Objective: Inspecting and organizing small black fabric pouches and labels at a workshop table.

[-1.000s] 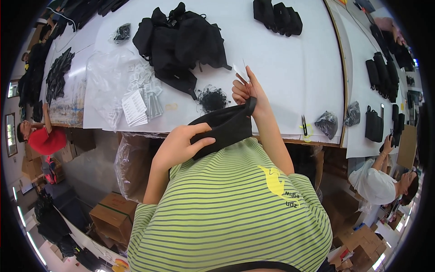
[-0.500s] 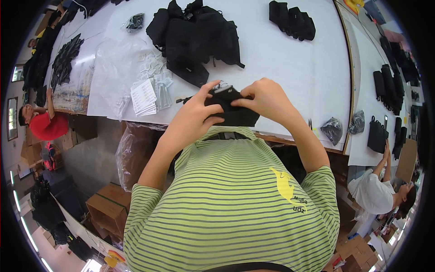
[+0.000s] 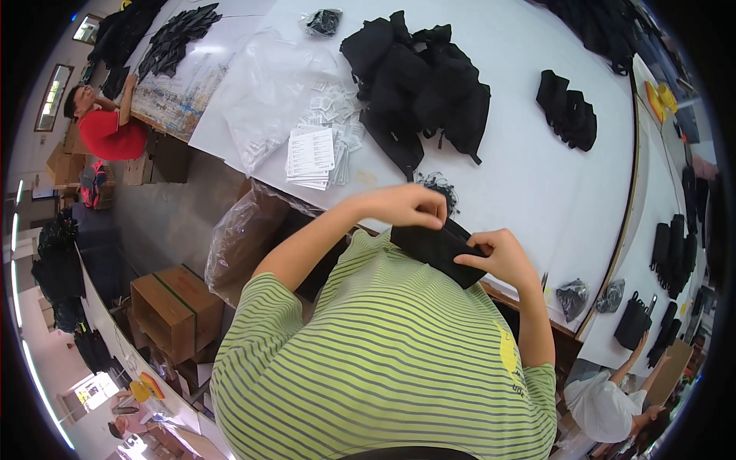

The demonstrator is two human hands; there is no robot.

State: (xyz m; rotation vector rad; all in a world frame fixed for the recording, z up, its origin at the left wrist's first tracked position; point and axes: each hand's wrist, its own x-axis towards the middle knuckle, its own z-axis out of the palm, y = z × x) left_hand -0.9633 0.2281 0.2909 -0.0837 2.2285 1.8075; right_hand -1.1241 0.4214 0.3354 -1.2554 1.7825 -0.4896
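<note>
1 left hand (image 3: 410, 205), 1 right hand (image 3: 502, 258), 1 black pouch (image 3: 433, 251). 1 heap of black bags (image 3: 425, 84), 1 white card stack (image 3: 310, 153). Plastic-wrapped black bundles (image 3: 323, 23): 1 far, 2 right.

Lighting: bright, diffuse; tube lights (image 3: 41, 387) at left rim; lower-left window (image 3: 96, 391), blown out. Shadow: dark beneath worktable (image 3: 537, 207). Distortion: strong fisheye curvature, black vignette. Rim detail: soft, stretched.

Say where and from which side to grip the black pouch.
Probably pinch the black pouch at its right end, from the right, as the right hand does: its length slants down that way; the left hand overlaps its upper edge.
</note>
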